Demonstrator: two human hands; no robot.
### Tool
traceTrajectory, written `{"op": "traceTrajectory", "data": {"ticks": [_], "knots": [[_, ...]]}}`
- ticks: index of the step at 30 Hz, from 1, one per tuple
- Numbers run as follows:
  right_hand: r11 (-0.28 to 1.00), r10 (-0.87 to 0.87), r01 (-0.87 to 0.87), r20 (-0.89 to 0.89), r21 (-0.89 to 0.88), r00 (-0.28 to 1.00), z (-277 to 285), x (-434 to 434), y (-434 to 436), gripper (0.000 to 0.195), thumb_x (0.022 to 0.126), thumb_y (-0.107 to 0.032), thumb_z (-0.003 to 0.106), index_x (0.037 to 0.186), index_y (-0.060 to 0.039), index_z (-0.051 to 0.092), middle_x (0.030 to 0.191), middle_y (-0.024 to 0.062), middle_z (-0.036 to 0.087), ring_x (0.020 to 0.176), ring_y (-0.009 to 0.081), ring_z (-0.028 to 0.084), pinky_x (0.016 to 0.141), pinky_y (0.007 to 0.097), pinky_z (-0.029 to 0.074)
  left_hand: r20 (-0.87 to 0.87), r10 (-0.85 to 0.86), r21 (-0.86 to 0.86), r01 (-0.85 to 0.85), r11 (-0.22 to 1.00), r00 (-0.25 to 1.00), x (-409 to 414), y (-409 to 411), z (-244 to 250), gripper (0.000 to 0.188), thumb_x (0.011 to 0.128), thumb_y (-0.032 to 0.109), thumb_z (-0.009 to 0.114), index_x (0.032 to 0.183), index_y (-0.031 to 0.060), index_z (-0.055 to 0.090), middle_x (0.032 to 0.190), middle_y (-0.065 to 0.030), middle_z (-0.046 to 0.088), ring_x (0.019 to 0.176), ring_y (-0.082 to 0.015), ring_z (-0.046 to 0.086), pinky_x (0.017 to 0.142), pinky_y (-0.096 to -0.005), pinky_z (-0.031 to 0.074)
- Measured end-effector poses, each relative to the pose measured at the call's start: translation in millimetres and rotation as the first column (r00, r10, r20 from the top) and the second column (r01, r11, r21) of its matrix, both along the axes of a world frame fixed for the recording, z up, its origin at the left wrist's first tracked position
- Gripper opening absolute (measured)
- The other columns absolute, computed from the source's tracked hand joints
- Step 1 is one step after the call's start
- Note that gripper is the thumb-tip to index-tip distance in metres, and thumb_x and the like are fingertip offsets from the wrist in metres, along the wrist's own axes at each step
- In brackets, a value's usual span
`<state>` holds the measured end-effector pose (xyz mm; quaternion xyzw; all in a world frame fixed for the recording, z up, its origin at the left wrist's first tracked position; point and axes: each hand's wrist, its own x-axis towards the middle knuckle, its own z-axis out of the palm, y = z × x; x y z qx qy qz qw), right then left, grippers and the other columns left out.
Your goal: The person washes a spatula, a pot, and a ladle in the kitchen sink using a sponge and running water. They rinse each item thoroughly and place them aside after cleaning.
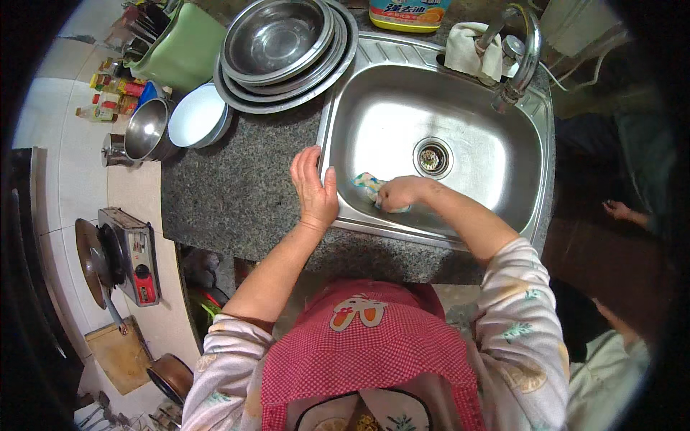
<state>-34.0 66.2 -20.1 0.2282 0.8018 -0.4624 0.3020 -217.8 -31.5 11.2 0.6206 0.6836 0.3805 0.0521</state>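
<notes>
My right hand [401,194] grips a patterned cleaning cloth [367,181] inside the stainless steel sink [377,129], low on its left side near the front wall. Part of the cloth is hidden under my fingers. The round drain strainer [433,157] lies just beyond that hand. My left hand [314,188] rests at the sink's left rim, fingers pointing away from me and thumb apart, with nothing held. Over the back right of the basin curves a chrome faucet [531,54]; a pale cloth [468,51] is draped beside it.
Stacked metal basins [275,43] stand at the back left on the granite countertop [237,183]. White bowls [197,116] and a metal pot [148,129] sit beside them. A yellow detergent bottle [409,13] is behind the sink. At far right, another person's hand [617,209] shows.
</notes>
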Motion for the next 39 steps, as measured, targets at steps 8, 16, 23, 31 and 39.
{"op": "traceTrajectory", "data": {"ticks": [8, 16, 23, 31, 39], "knots": [[0.442, -0.887, 0.775, -0.352, -0.452, 0.3, -73, -71, 47, 0.045, 0.081, -0.03, 0.054, 0.115, -0.0027, 0.04, 0.109, 0.0173, 0.047, 0.097, 0.0278, 0.049, 0.085, 0.0382, 0.041, -0.043, -0.003, 0.01, 0.004, 1.0, 0.999, 5, 4, 4, 0.04, 0.086, 0.02, 0.048, 0.12, 0.0005, 0.039, 0.12, -0.0182, 0.043, 0.115, -0.0362, 0.035, 0.1, -0.0465, 0.024], [0.884, -0.339, 0.32, 0.005, -0.342, 0.941, -37, 84, -28, 0.043, 0.083, -0.028, 0.047, 0.116, -0.0007, 0.044, 0.115, 0.0127, 0.043, 0.104, 0.023, 0.041, 0.092, 0.032, 0.033, -0.122, 0.021, -0.032, -0.025, 0.999, 0.992, 6, 5, 0, 0.037, 0.087, 0.025, 0.049, 0.115, 0.0011, 0.043, 0.116, -0.0175, 0.046, 0.112, -0.0352, 0.037, 0.098, -0.0453, 0.027], [0.881, 0.076, -0.307, 0.533, 0.36, 0.843, -21, 284, 23, 0.028, 0.069, -0.021, 0.06, 0.096, -0.0252, 0.067, 0.111, 0.0017, 0.058, 0.11, 0.0216, 0.048, 0.085, 0.0436, 0.036, -0.127, 0.03, -0.042, -0.036, 0.998, 0.991, 10, 10, 1, 0.037, 0.086, 0.022, 0.053, 0.114, 0.0006, 0.044, 0.115, -0.0176, 0.046, 0.111, -0.0352, 0.039, 0.097, -0.0449, 0.029], [0.396, 0.183, 0.06, -0.143, 0.916, 0.973, 10, 143, 146, 0.024, 0.073, -0.019, 0.056, 0.093, -0.0091, 0.064, 0.099, 0.0047, 0.058, 0.105, 0.0192, 0.046, 0.089, 0.0313, 0.037, -0.178, 0.064, -0.05, -0.074, 0.996, 0.982, 8, 2, -1, 0.038, 0.085, 0.022, 0.055, 0.114, 0.0007, 0.044, 0.112, -0.0174, 0.048, 0.109, -0.0352, 0.039, 0.097, -0.0448, 0.03], [0.284, 0.071, -0.241, 0.231, 0.928, 0.97, -49, 211, 123, 0.041, 0.084, -0.022, 0.049, 0.125, -0.0226, 0.044, 0.136, 0.0001, 0.036, 0.128, 0.0197, 0.03, 0.099, 0.0369, 0.029, -0.206, 0.062, -0.049, -0.073, 0.996, 0.977, 8, 0, -1, 0.033, 0.087, 0.023, 0.051, 0.114, 0.0029, 0.047, 0.114, -0.0166, 0.048, 0.111, -0.0341, 0.039, 0.097, -0.0433, 0.029]]}}
